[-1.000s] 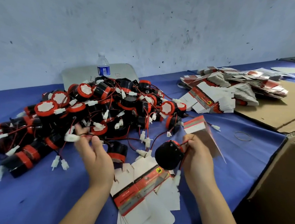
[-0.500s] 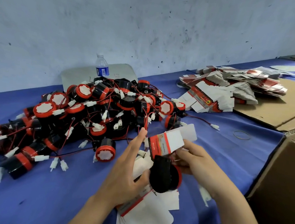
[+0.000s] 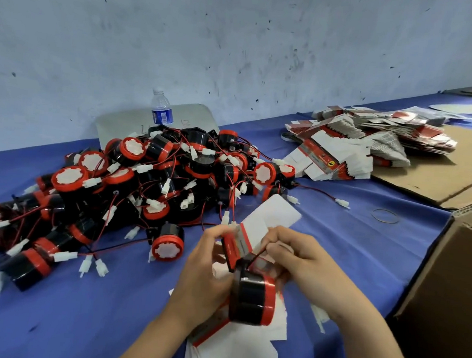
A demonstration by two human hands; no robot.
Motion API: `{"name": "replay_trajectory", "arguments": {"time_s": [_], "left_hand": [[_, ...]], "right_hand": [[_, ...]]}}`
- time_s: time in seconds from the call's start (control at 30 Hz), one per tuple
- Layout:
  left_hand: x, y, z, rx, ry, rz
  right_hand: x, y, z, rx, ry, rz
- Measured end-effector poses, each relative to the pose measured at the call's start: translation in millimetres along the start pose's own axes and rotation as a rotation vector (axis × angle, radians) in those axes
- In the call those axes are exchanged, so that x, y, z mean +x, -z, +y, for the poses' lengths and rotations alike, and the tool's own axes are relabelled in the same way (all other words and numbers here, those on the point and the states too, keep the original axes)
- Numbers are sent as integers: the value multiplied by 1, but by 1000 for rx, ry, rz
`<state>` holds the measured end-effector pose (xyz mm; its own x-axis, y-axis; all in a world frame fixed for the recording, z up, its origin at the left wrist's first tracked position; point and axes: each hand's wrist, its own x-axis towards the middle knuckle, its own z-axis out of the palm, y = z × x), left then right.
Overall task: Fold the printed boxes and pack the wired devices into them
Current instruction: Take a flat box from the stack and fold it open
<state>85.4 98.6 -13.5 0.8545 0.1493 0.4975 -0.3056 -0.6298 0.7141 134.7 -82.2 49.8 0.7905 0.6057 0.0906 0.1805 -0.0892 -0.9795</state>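
Note:
A small red-and-white printed box [image 3: 248, 235] is held up between both hands above the blue table. My left hand [image 3: 206, 276] grips its left side with curled fingers. My right hand [image 3: 293, 258] pinches its right side and the red wire. A black round device with a red rim [image 3: 251, 298] hangs just below the box, between my wrists. Flat white box blanks [image 3: 236, 356] lie under my hands. A big pile of black-and-red wired devices [image 3: 149, 182] covers the table's left and middle.
A heap of flat printed boxes [image 3: 369, 142] lies at the back right on brown cardboard sheets [image 3: 464, 170]. An open brown carton [image 3: 454, 283] stands at the right edge. A water bottle [image 3: 161, 109] stands by the wall. A rubber band [image 3: 385, 215] lies on the cloth.
My left hand left the pile and came onto the box, now gripping it. The device swung lower and nearer to me under the box, and both hands closed in together.

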Motion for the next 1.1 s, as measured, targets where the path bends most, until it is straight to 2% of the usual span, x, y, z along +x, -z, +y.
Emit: {"name": "replay_trajectory", "arguments": {"time_s": [0.1,0.23,0.33,0.43,0.57,0.73,0.97,1.03,1.1], "left_hand": [[2,2,-4,-35,116,7],[4,3,-10,87,131,-32],[3,1,-11,144,208,-89],[1,-1,-9,144,219,-128],[-1,-1,-3,153,159,-155],[0,-2,-6,162,154,-170],[-1,-5,-10,278,98,-172],[-1,-6,-10,292,108,-188],[-2,-7,-10,302,130,-198]], "right_hand": [[-4,12,-4,102,82,87],[-8,30,-6,35,177,273],[-11,34,-5,-119,163,390],[-10,31,-3,-112,119,479],[-2,16,-1,-47,38,510],[5,8,8,-247,-31,548],[6,5,7,-18,-94,530],[6,4,7,-82,-99,533],[8,2,9,-274,-73,578]]}}
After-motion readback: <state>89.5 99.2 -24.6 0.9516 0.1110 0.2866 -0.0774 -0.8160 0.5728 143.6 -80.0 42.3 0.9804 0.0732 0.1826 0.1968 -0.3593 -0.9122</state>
